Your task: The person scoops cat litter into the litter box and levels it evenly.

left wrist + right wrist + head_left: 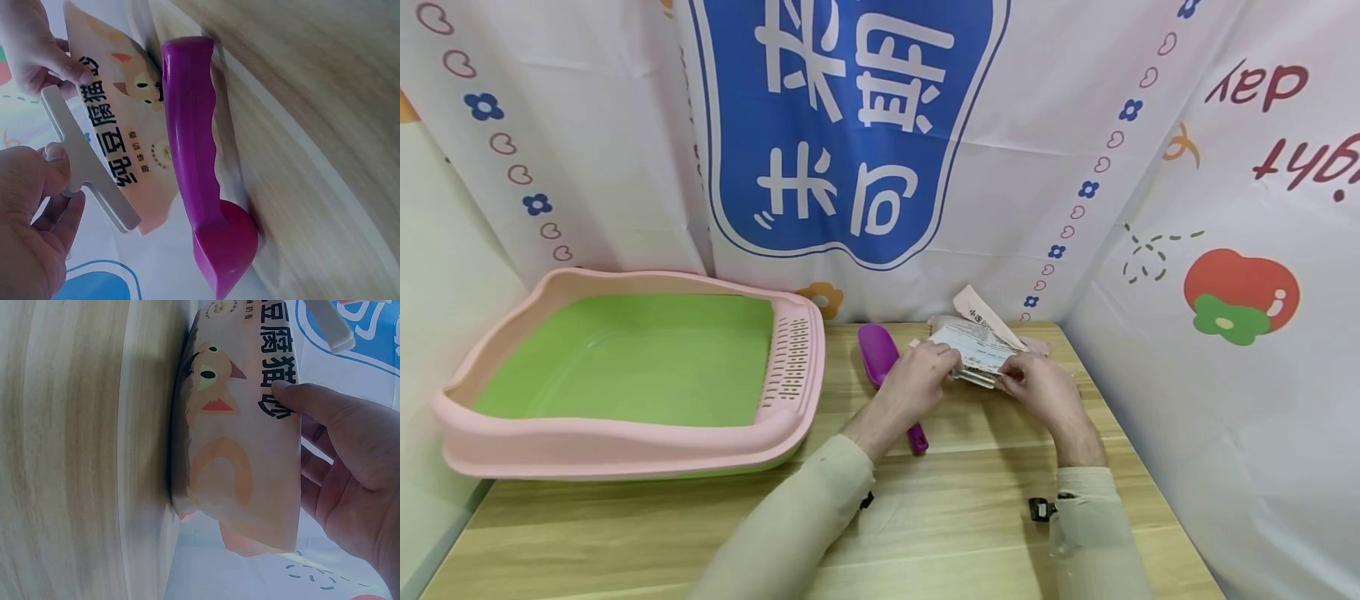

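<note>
A bag of cat litter [219, 450] in pale orange plastic, printed with a cartoon cat, lies at the back right of the table. My right hand [1045, 387] pinches the bag's upper edge, thumb on the printed face. In my left hand [31, 206] is a light grey sealing clip [84, 159], pinched at its middle between thumb and fingers. The clip overlaps the bag's top edge in the left wrist view, and its end shows near the bag in the right wrist view. Just left of the bag rests a purple scoop [877, 352], its handle toward me, partly behind my left hand in the head view.
A large litter box with a pink rim [625, 437] and green inside takes up the table's left side. Patterned cloth walls [1015, 192] stand behind and to the right. The wooden tabletop [940, 533] runs toward me beneath both forearms.
</note>
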{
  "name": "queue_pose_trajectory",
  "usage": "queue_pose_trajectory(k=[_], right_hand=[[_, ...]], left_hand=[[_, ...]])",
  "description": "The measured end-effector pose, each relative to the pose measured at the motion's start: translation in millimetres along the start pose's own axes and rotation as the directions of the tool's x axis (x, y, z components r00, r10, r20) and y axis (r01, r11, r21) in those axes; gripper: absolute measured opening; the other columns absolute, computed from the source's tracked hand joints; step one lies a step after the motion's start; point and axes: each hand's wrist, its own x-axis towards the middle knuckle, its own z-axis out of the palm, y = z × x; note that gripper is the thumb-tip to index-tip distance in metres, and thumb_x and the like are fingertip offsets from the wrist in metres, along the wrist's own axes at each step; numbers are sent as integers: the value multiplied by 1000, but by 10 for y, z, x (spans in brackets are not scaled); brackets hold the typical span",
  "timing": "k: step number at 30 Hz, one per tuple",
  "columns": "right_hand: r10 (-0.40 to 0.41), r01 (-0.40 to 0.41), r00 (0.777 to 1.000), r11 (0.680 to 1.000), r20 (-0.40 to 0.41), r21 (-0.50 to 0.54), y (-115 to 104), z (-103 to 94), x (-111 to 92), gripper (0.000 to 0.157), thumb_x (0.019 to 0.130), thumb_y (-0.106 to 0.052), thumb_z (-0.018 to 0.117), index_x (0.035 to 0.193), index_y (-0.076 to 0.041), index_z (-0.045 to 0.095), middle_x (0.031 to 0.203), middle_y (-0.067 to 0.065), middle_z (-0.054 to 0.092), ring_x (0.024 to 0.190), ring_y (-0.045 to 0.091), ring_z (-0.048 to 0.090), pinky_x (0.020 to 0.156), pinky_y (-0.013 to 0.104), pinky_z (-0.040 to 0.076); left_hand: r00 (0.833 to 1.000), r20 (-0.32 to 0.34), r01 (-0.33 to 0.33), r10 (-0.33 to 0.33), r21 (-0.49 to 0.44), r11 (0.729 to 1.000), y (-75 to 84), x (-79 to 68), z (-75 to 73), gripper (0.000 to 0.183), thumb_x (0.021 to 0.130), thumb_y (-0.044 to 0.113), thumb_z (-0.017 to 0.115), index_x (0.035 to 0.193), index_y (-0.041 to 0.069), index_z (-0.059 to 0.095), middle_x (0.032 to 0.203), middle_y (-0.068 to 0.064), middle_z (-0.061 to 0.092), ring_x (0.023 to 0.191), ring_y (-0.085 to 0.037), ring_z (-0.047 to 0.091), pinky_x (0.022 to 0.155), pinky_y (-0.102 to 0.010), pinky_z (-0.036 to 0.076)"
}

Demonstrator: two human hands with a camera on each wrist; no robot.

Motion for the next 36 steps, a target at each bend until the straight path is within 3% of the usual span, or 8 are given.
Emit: queue_pose_trajectory(k=[6, 13, 20, 31, 36], right_hand=[[4, -4, 1000, 1000, 8, -7, 3, 4, 10, 6, 104, -16, 89, 102, -11, 87, 105, 9, 89, 94, 29, 83, 82, 58, 67], [9, -9, 1000, 1000, 9, -6, 7, 4, 8, 6, 105, -16, 88, 102, -11, 87, 108, 10, 89, 96, 30, 83, 84, 59, 67], [7, -7, 1000, 1000, 10, 0, 6, -3, 2, 9, 105, -17, 88, 103, -9, 86, 107, 10, 89, 97, 30, 83, 86, 59, 67], [9, -9, 1000, 1000, 15, -2, 26, 12, 8, 11, 104, -18, 89, 106, -8, 87, 108, 10, 89, 97, 30, 84, 87, 59, 68], [6, -6, 1000, 1000, 18, 1, 29, 12, 12, 11, 103, -18, 89, 107, -8, 87, 108, 10, 89, 98, 31, 84, 89, 60, 69]], left_hand=[[998, 33, -50, 50, 15, 999, 73, -116, -7, 27, 100, -5, 83, 117, 16, 81, 121, 3, 87, 115, -19, 80, 104, -32, 68], [988, 130, -91, 84, 52, 994, 190, -200, 26, 7, 108, 16, 82, 115, 18, 80, 113, 5, 84, 107, -16, 76, 97, -27, 66], [975, 180, -147, 128, 95, 985, 282, -264, 84, 11, 107, 17, 84, 117, 19, 80, 112, 7, 83, 106, -13, 75, 98, -25, 65], [946, 280, -211, 166, 138, 968, 418, -376, 180, 21, 107, 12, 82, 126, 22, 82, 127, 6, 86, 119, -14, 78, 108, -28, 66], [930, 323, -235, 176, 155, 959, 452, -416, 236, 21, 105, 12, 84, 123, 22, 82, 123, 6, 84, 115, -13, 77, 104, -25, 66]])
